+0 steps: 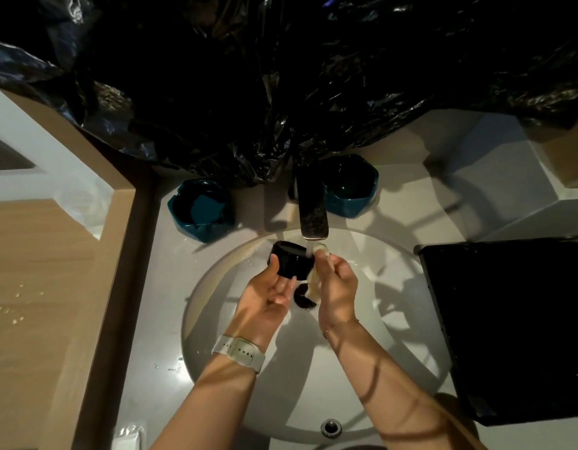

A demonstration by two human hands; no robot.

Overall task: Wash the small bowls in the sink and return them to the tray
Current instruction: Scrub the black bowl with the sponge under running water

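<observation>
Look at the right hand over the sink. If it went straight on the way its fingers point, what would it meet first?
Probably the water stream under the faucet: the right hand points up toward the spout, with the pale cloth at its fingertips. Depth is unclear from this one view.

Bare forearms, no sleeves. White perforated watch strap [239, 349] around left wrist, lower centre of frame. Thin chain bracelet [341, 324] on right wrist, just right of centre. No rings visible on fingers [282, 292].
</observation>
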